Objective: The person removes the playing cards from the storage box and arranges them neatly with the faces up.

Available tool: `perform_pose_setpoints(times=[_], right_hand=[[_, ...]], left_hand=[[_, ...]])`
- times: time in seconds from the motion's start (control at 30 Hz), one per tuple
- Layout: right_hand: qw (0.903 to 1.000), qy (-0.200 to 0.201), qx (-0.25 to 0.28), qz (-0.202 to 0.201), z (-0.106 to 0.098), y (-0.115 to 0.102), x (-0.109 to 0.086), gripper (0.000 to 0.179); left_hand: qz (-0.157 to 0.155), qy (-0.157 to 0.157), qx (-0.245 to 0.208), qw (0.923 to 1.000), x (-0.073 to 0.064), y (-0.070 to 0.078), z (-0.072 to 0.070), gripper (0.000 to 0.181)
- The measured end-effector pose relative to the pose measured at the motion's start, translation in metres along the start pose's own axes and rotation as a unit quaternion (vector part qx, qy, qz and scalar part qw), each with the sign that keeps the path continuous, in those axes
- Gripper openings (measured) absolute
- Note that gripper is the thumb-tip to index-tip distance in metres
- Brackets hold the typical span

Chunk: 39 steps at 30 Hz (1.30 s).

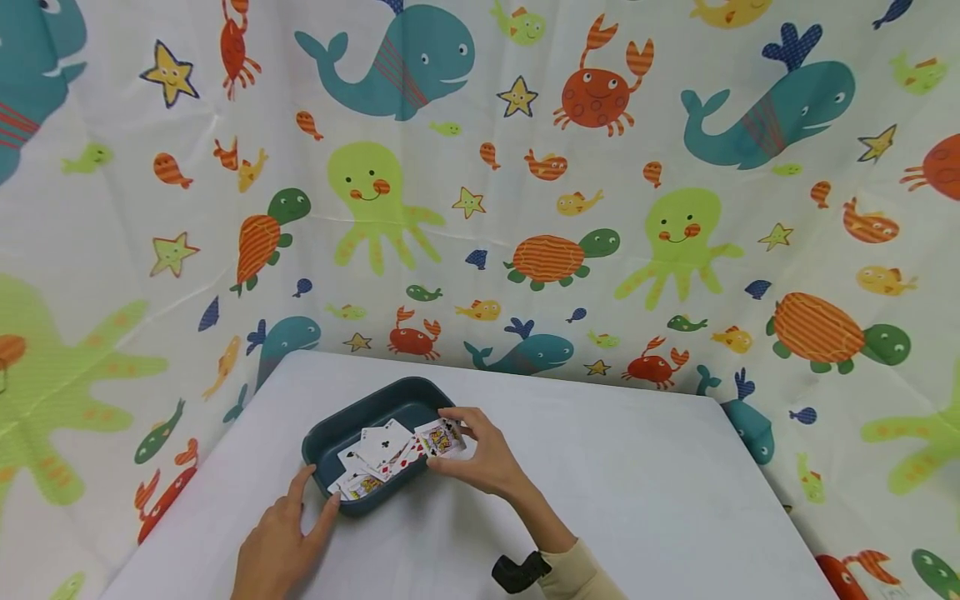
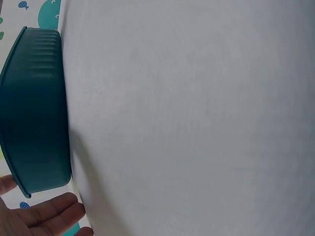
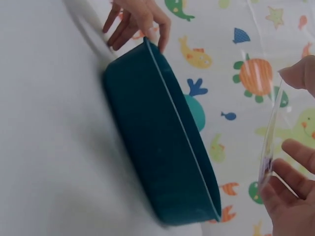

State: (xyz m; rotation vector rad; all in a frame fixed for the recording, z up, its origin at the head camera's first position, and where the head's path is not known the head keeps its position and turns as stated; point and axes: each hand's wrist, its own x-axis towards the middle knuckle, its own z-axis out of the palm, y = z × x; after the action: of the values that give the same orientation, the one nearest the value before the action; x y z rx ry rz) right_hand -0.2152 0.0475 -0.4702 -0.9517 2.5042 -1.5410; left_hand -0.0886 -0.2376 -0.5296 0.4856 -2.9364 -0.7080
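Note:
A dark teal tray [image 1: 330, 429] stands on the white table with several playing cards [image 1: 382, 443] lying loosely overlapped inside, some face up. My left hand [image 1: 281, 533] holds the tray's near left corner, thumb on the near side and index finger at the left end. In the left wrist view, its other fingers [image 2: 54, 211] extend just below the tray's end. Over the tray's right end, my right hand [image 1: 487, 454] pinches a king playing card [image 1: 441, 437] between thumb and fingers. The right wrist view shows that card [image 3: 269, 142] nearly edge-on, thin and glossy.
The white table [image 1: 615, 492] extends right of the tray and toward me. Behind and at both sides hangs a white curtain [image 1: 450, 167] printed with sea animals. A black strap device [image 1: 521, 572] sits on my right wrist, by a beige sleeve [image 1: 577, 575].

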Motion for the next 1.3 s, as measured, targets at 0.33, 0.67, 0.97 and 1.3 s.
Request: perform_pose_setpoints(times=[0.33,0.67,0.97,1.3], right_hand=[[0.9991,0.002,-0.043,0.004,-0.021,0.017,-0.021,0.069],[0.9916,-0.032,-0.121,-0.032,-0.037,0.043,-0.037,0.069],[0.9737,-0.126,-0.182,-0.054,-0.051,0.062,-0.039,0.076],[0.9467,-0.193,-0.245,-0.078,-0.063,0.077,-0.024,0.078]], left_hand=[[0.005,0.010,0.000,0.9999,-0.001,0.000,0.001,0.081],[-0.001,0.011,0.003,0.9999,-0.005,0.001,0.002,0.081],[0.000,0.006,0.005,1.0000,-0.008,0.004,0.001,0.081],[-0.008,0.006,0.008,0.9999,-0.010,0.007,0.001,0.082]])
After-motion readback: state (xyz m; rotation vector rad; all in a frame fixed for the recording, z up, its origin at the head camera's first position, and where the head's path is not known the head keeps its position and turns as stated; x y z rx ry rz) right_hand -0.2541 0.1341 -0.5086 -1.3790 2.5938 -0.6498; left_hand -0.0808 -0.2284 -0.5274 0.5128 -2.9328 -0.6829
